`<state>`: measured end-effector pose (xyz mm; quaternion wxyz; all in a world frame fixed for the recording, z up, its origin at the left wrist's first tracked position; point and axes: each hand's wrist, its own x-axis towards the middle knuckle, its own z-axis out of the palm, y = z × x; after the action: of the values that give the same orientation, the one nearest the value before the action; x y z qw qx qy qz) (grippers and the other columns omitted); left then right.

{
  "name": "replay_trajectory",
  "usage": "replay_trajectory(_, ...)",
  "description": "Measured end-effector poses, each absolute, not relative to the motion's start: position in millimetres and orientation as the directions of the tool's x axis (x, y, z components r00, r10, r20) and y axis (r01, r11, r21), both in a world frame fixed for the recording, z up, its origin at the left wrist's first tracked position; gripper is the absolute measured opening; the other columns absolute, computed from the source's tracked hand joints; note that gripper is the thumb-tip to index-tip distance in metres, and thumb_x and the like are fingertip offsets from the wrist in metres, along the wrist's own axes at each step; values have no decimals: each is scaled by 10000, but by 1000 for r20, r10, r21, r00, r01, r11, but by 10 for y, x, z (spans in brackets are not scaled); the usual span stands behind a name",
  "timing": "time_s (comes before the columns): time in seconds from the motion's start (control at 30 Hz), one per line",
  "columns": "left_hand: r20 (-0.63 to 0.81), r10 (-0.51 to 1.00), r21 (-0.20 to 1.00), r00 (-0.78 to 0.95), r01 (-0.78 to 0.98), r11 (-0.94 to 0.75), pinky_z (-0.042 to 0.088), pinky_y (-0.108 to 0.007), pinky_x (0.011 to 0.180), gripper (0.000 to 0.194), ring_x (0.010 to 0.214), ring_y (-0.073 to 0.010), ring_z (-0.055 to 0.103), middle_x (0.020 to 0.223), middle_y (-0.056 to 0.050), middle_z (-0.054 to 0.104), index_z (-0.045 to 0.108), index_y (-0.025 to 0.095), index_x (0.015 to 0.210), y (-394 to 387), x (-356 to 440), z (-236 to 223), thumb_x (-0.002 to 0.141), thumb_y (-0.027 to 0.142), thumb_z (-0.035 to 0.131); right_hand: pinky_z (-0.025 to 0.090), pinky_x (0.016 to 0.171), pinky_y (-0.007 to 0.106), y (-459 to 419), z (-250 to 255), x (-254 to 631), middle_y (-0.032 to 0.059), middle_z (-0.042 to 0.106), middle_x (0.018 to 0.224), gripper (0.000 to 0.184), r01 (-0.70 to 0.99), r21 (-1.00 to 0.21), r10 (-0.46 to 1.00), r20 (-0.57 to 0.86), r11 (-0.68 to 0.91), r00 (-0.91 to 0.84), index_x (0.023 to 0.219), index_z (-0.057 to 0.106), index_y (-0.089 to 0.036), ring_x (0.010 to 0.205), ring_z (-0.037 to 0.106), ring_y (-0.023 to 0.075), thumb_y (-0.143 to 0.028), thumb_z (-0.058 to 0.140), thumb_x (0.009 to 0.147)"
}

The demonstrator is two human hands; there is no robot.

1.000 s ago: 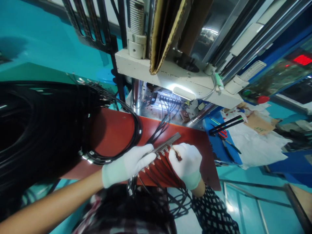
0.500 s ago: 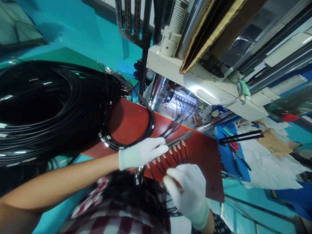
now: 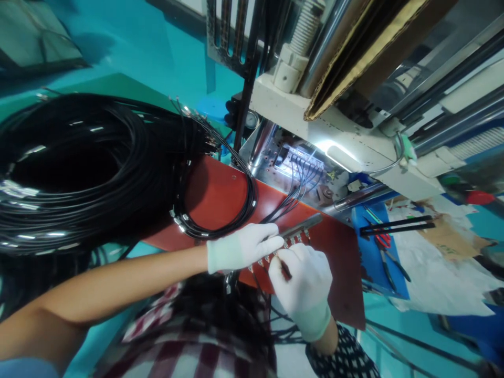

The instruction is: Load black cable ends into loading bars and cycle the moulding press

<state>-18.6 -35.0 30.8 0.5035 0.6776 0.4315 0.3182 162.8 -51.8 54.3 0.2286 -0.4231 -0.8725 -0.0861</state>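
My left hand (image 3: 244, 245), in a white glove, grips the near end of a grey metal bar (image 3: 301, 226) that lies on the red board (image 3: 220, 191). A row of metal-tipped black cable ends (image 3: 293, 241) sits along the bar. My right hand (image 3: 303, 281), also gloved, pinches one thin black cable (image 3: 284, 268) and holds its tip against the bar, right beside my left fingertips.
A big coil of black cables (image 3: 79, 168) fills the left. A smaller loop (image 3: 236, 210) lies on the board. Behind it a lit machine fixture (image 3: 303, 160) holds several plugged cables. Cutters and black rods (image 3: 394, 226) rest on a blue mat at right.
My right hand has come back up from the board's near edge to the bar with a cable pinched in it. My left hand has stayed on the bar. The view shifted slightly.
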Motion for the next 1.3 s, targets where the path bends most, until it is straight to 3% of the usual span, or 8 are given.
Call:
replay_trajectory(0.17, -47, 917, 951, 396, 299, -80, 376, -277, 646, 405, 663, -125, 473, 711, 39, 496, 474, 190, 793, -317, -205, 297, 999, 525, 377, 306, 691, 371, -629, 661, 1636, 34, 637, 768, 107, 750, -102, 699, 461, 654, -546, 924, 712, -212, 717, 536, 194, -297, 651, 898)
replay_trajectory(0.67, -122, 923, 952, 365, 306, 5, 365, -286, 637, 411, 656, -129, 458, 684, 46, 446, 423, 197, 775, -336, -146, 291, 1008, 528, 354, 242, 629, 374, -742, 530, 1356, 15, 565, 648, 156, 745, -129, 717, 419, 654, -557, 647, 601, -222, 644, 449, 189, -183, 633, 794)
replay_trajectory(0.77, -96, 912, 931, 400, 359, -59, 352, -284, 630, 427, 652, -131, 445, 683, 45, 443, 430, 196, 779, -269, -138, 256, 1001, 552, 350, 295, 655, 360, -453, 691, 1653, 15, 655, 787, 102, 730, -118, 706, 396, 674, -588, 857, 698, -232, 712, 511, 183, -245, 609, 903)
replay_trajectory(0.83, -105, 892, 919, 439, 387, -82, 342, -279, 615, 433, 642, -132, 440, 676, 47, 440, 440, 197, 792, -184, -102, 246, 996, 567, 344, 336, 694, 354, -187, 794, 1949, 39, 707, 1047, 245, 769, 30, 698, 398, 639, -595, 1130, 691, -223, 821, 547, 190, -161, 541, 946)
replay_trajectory(0.93, -126, 858, 894, 498, 432, -119, 330, -277, 612, 428, 640, -134, 439, 669, 45, 440, 430, 197, 771, -35, 37, 242, 994, 552, 341, 373, 723, 340, 166, 845, 2326, 69, 672, 1219, 342, 721, 165, 697, 186, 673, -693, 1262, 635, -206, 915, 564, 199, -127, 517, 951)
replay_trajectory(1.13, -131, 787, 852, 603, 474, -221, 314, -293, 616, 404, 626, -143, 428, 671, 33, 467, 448, 199, 741, 207, 406, 108, 980, 517, 382, 339, 649, 319, 475, 609, 2621, 60, 686, 950, 200, 697, 185, 721, -180, 692, -669, 992, 687, -191, 805, 569, 199, -216, 489, 981)
replay_trajectory(1.2, -46, 853, 865, 519, 449, -227, 335, -305, 660, 360, 651, -150, 430, 683, 27, 481, 479, 197, 724, 342, 419, 69, 949, 478, 475, 356, 676, 304, 524, 523, 2733, 70, 685, 987, 200, 731, 158, 746, -206, 664, -633, 1021, 688, -189, 847, 579, 199, -210, 495, 969)
replay_trajectory(1.3, 61, 993, 976, 105, 203, -81, 387, -301, 760, 247, 748, -159, 476, 730, 21, 499, 506, 198, 749, 676, 338, 66, 877, 371, 627, 393, 735, 289, 587, 425, 2918, 86, 683, 1034, 236, 763, 126, 768, -220, 634, -602, 1078, 695, -188, 906, 586, 200, -163, 517, 926)
